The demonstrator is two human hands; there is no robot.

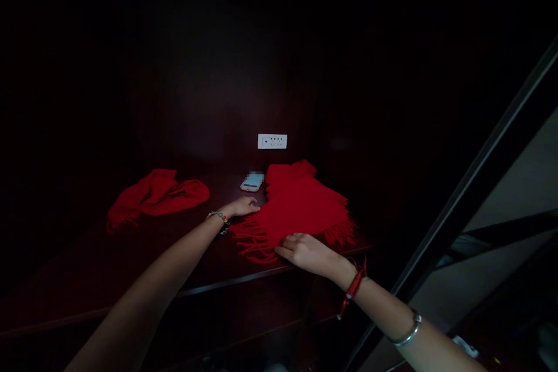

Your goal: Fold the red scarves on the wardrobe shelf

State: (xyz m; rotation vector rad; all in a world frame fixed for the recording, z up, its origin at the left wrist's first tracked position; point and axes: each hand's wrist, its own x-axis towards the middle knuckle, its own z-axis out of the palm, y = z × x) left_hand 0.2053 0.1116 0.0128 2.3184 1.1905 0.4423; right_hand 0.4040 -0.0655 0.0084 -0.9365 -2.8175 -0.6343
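Observation:
A red fringed scarf [300, 197] lies spread in loose layers on a dark wooden shelf [209, 264]. At its left edge, my left hand [244, 206] touches the cloth just above the fringe; thumb and fingers are slightly bent and apart. My right hand [303, 253] is at the scarf's near edge, fingers bent and closed on the cloth beside the fringe, fingertips partly hidden. Beyond my left hand lies a phone [251, 182] with a lit screen, close to the scarf's left side. Another red fringed cloth [159, 195] lies crumpled farther left.
A white wall socket [272, 141] sits on the dark back panel above the phone. The shelf's front edge runs below my hands, over a darker space. On the right, a slanted door frame [471, 165] stands near my right forearm. The surroundings are very dim.

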